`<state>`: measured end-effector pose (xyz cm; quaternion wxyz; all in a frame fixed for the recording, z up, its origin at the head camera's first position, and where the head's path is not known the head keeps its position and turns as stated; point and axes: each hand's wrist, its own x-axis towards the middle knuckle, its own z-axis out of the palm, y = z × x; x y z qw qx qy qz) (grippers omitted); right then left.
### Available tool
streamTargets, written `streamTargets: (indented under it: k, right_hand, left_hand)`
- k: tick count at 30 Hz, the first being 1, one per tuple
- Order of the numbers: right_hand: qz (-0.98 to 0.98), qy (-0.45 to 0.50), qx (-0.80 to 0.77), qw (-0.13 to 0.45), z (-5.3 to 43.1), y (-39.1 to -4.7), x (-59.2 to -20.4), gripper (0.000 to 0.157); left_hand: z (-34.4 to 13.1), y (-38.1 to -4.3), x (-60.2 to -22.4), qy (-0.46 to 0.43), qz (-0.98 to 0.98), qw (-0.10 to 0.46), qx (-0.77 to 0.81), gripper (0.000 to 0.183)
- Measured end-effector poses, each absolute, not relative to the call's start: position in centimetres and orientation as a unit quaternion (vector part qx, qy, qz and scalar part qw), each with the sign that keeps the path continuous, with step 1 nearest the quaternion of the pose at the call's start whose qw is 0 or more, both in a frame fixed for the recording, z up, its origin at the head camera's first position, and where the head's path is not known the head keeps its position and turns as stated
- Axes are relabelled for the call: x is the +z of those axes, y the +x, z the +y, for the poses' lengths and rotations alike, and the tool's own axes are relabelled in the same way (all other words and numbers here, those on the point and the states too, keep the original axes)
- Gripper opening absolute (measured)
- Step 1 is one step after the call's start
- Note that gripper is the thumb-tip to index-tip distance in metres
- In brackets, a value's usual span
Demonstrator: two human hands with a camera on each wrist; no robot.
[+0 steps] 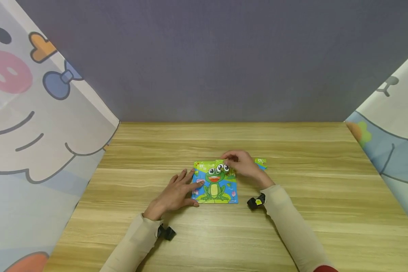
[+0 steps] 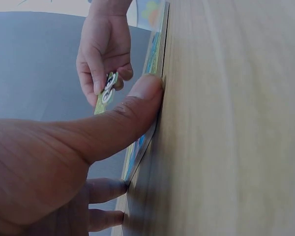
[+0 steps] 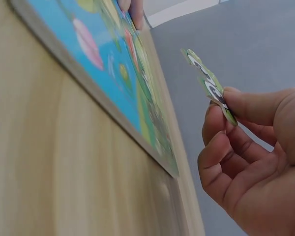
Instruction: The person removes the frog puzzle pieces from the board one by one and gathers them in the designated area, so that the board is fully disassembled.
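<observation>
A frog jigsaw puzzle [image 1: 221, 192] lies flat on the wooden table. My left hand [image 1: 178, 192] rests along its left side, fingers spread and fairly straight, the thumb at the near edge. Between thumb and fingers, my right hand [image 1: 244, 164] pinches a puzzle piece [image 3: 214, 88] printed with the frog's eyes. The piece is held tilted above the puzzle's top right part, clear of the board in the right wrist view. That part of the puzzle is partly hidden by the hand and piece in the head view.
Just right of the right hand, a green and blue puzzle piece [image 1: 260, 162] lies on the table [image 1: 309, 158]. A grey panel [image 1: 231, 60] rises behind the table, and cartoon-printed sheets [image 1: 47, 132] stand at the sides.
</observation>
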<state>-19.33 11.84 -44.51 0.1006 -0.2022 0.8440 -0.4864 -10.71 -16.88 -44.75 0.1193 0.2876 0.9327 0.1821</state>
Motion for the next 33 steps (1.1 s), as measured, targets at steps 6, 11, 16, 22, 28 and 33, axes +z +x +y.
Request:
streamTargets:
  k: [6, 11, 16, 22, 28, 33]
  right_hand:
    - [0.847, -0.183, -0.490, 0.096, 14.0, -19.3, -44.4, 0.020]
    - [0.845, -0.173, -0.497, 0.094, 16.4, -19.2, -44.5, 0.022]
    - [0.841, -0.167, -0.507, 0.094, 18.7, -19.1, -44.6, 0.025]
    - [0.846, -0.140, -0.506, 0.098, 21.4, -18.8, -44.3, 0.028]
    - [0.853, -0.119, -0.501, 0.089, 24.7, -18.5, -44.0, 0.030]
    - [0.857, -0.109, -0.496, 0.082, 27.2, -18.2, -44.2, 0.032]
  left_hand:
    - [-17.0, -10.7, -44.8, 0.294, 0.932, 0.113, 0.180, 0.072]
    - [-17.1, -10.6, -44.8, 0.293, 0.932, 0.116, 0.180, 0.072]
    - [-17.1, -10.6, -44.8, 0.288, 0.932, 0.121, 0.185, 0.072]
    - [-17.1, -10.7, -44.9, 0.289, 0.931, 0.125, 0.185, 0.072]
    - [-16.9, -10.8, -44.8, 0.293, 0.930, 0.125, 0.185, 0.072]
    - [-17.0, -10.8, -44.9, 0.292, 0.930, 0.125, 0.186, 0.072]
